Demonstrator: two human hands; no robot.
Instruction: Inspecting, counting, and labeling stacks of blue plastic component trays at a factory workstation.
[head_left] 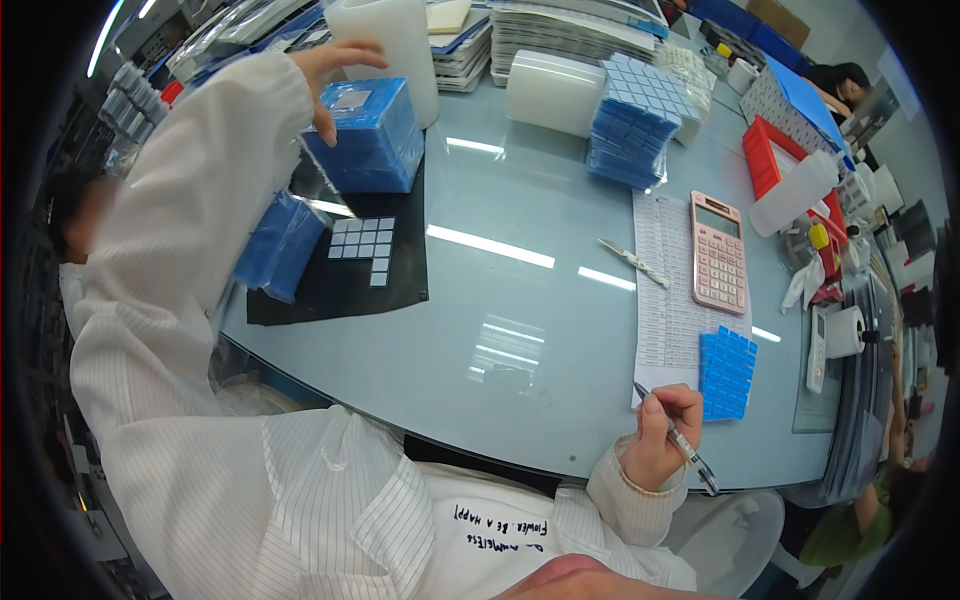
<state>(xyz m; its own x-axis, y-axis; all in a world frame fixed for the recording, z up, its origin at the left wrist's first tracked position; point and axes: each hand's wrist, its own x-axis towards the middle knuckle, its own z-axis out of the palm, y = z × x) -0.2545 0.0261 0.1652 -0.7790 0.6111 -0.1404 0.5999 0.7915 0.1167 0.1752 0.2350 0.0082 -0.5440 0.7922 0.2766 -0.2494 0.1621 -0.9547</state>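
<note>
At the far left my left hand [335, 70] reaches over a plastic-wrapped blue block [375, 150], its fingers spread and its thumb at the block's near left edge. Whether it touches the block is hard to tell. Beside that block leans a second wrapped blue bundle [282, 248]. Small pale square pieces [362, 238] lie in a stepped grid on a black mat [390, 285]. At the near right my right hand [655, 440] is closed around a pen [690, 455], tip toward a printed sheet [665, 340]. Blue tile-like sheets [728, 372] lie just beyond this hand.
A pink calculator [718, 250] and tweezers [635, 262] rest on the sheet. Stacked blue grid sheets [635, 125] stand beside a white roll [555, 92]; another roll [400, 50] stands upright behind the block. A squeeze bottle [795, 195] and red tray [760, 165] line the right side.
</note>
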